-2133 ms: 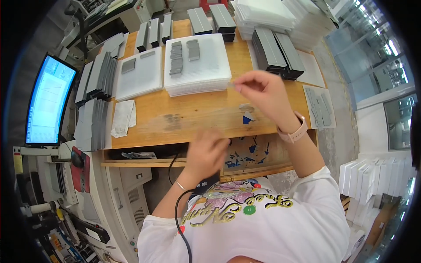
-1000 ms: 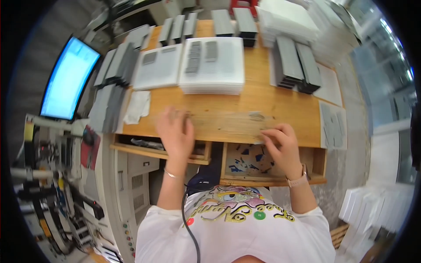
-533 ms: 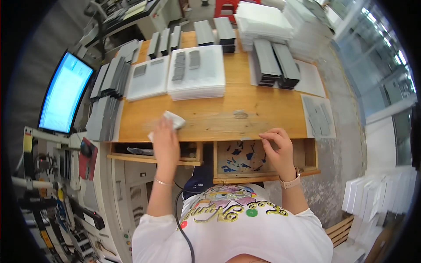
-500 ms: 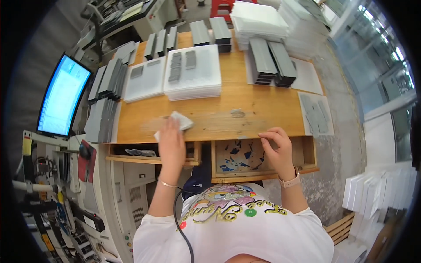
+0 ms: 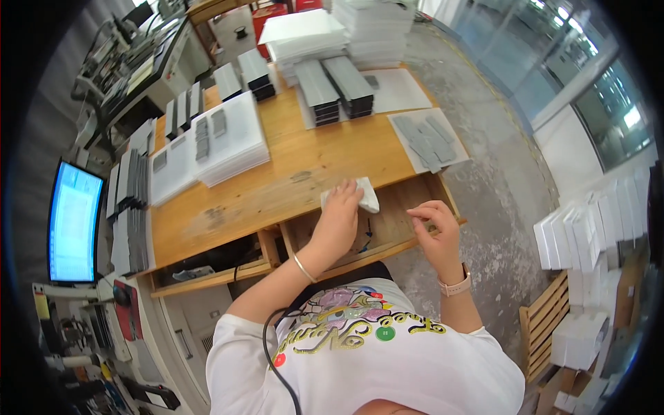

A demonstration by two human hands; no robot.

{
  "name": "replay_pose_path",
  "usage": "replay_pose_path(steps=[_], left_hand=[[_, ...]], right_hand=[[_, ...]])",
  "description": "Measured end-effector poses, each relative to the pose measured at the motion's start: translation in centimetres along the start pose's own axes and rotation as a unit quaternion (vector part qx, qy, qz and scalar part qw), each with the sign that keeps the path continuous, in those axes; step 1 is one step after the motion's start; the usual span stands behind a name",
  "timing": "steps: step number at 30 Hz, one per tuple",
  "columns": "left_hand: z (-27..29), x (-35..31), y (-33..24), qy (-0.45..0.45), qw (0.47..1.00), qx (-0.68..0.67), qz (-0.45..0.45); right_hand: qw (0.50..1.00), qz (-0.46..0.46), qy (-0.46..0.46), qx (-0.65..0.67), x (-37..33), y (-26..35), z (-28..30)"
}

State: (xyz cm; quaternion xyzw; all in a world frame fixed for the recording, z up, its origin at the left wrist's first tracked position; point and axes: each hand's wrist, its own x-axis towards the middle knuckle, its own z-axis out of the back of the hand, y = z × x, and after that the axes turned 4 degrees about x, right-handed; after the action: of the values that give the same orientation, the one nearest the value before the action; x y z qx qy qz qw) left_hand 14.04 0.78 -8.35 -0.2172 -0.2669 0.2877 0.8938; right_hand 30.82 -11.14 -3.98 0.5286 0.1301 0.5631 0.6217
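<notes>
My left hand [image 5: 339, 213] reaches across to the table's front edge, over the left part of the open right drawer [image 5: 404, 207]. Its fingers press on a folded white cloth or wipe [image 5: 369, 195], which sticks out beyond the fingertips. My right hand [image 5: 439, 229] hovers above the drawer's front right corner. Thumb and fingertips curl together there in a pinch; anything between them is too small to make out. Small dark blue scraps [image 5: 367, 235] lie in the drawer, partly behind my left hand. Dark scuff marks [image 5: 216, 218] show on the wooden tabletop [image 5: 283, 162].
White sheet stacks [image 5: 238, 149] with small grey pieces stand on the table's left. Grey bar stacks [image 5: 349, 83] stand at the back, flat grey strips [image 5: 423, 138] at the right. A second open drawer [image 5: 207, 266] and a monitor [image 5: 75, 221] are at left, a wooden crate [image 5: 545, 325] at right.
The view has turned to the right. My left hand has slid the cloth rightward along the table's front edge to the right drawer. My right hand keeps its curled pose.
</notes>
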Motion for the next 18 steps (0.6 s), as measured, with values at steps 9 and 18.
replay_pose_path(steps=[9, 18], left_hand=[[2.7, 6.1, 4.5, -0.127, 0.976, 0.175, 0.017], [-4.6, 1.7, -5.7, 0.138, 0.978, -0.069, -0.137]], right_hand=[[0.993, -0.006, -0.105, -0.052, -2.6, 0.2, 4.3], [0.990, -0.038, -0.136, -0.003, -2.6, 0.9, 4.6]])
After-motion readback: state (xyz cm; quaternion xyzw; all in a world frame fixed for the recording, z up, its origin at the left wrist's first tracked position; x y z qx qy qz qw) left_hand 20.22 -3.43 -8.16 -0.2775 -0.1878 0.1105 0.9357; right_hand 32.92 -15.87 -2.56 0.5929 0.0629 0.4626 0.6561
